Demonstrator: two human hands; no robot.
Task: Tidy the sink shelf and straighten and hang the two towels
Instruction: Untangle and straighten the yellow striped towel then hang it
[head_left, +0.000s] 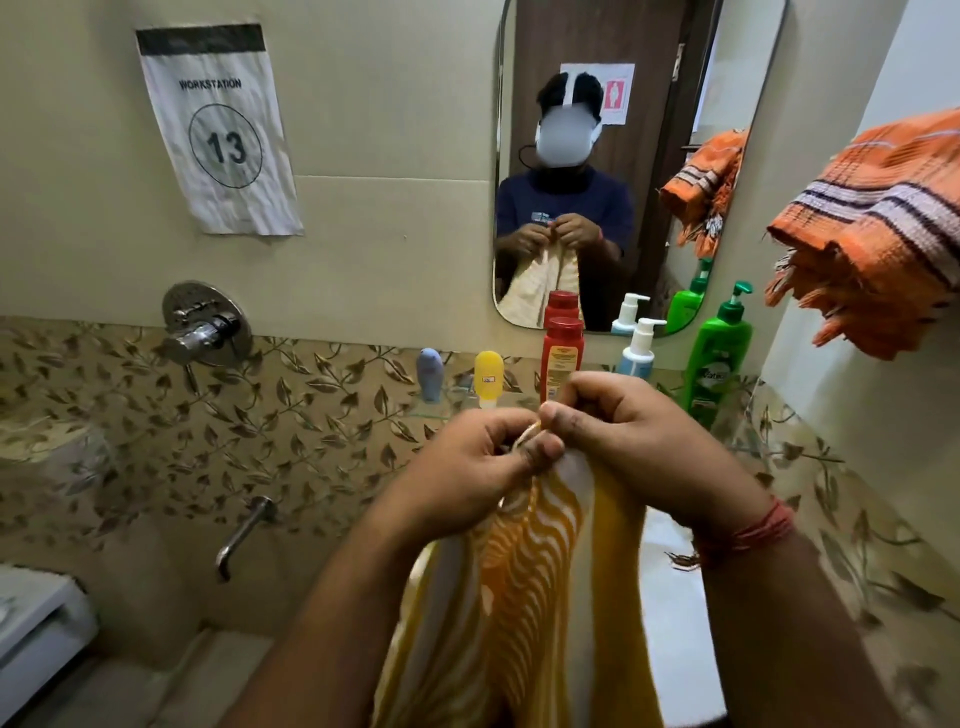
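A yellow and white striped towel (524, 587) hangs down from both my hands in front of the sink. My left hand (467, 467) and my right hand (639, 441) pinch its top edge close together, thumbs touching. An orange striped towel (878, 228) lies bunched on a rail at the upper right. On the glass shelf (431, 410) under the mirror stand a small blue tube (430, 374), a yellow tube (487, 376), a red bottle (561, 353), a white and blue pump bottle (638, 353) and a green pump bottle (719, 358).
A mirror (613, 104) hangs above the shelf and reflects me. A chrome mixer valve (205, 327) and a spout (244, 535) jut from the leaf-patterned wall at the left. The white sink (670, 597) is mostly hidden behind the towel. A workstation 13 sign (218, 130) is taped to the wall.
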